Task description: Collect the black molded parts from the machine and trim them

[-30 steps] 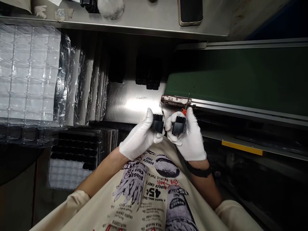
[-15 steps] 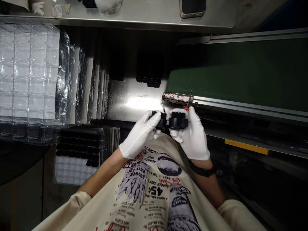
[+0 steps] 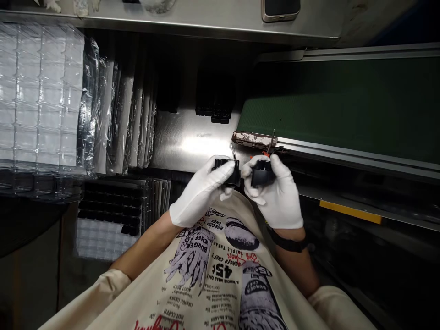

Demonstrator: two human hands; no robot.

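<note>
Both hands wear white gloves and are held close together in front of my chest. My left hand (image 3: 204, 185) grips a black block-shaped plastic part (image 3: 229, 173), thumb pressed along its top. In my right hand (image 3: 275, 192) is a similar black plastic part (image 3: 262, 173) with raised stubs on top, slightly tilted. A narrow gap separates the two parts. Just beyond the right hand, a tool with a thin metal shaft and orange-red parts (image 3: 266, 153) sticks up by the conveyor's corner. Another thin metal rod (image 3: 233, 151) shows behind the left part.
Clear compartment trays (image 3: 37, 96) and wrapped sheets are stacked at left. Below them, another tray (image 3: 99, 238) is partly filled with black parts. Black parts (image 3: 220, 112) stand on the steel surface (image 3: 195, 146). A green conveyor belt (image 3: 337, 101) runs right. A phone (image 3: 281, 9) lies on the upper shelf.
The right hand has moved slightly right and turned its black part, widening the gap between the two parts. The left hand has barely shifted and keeps its hold.
</note>
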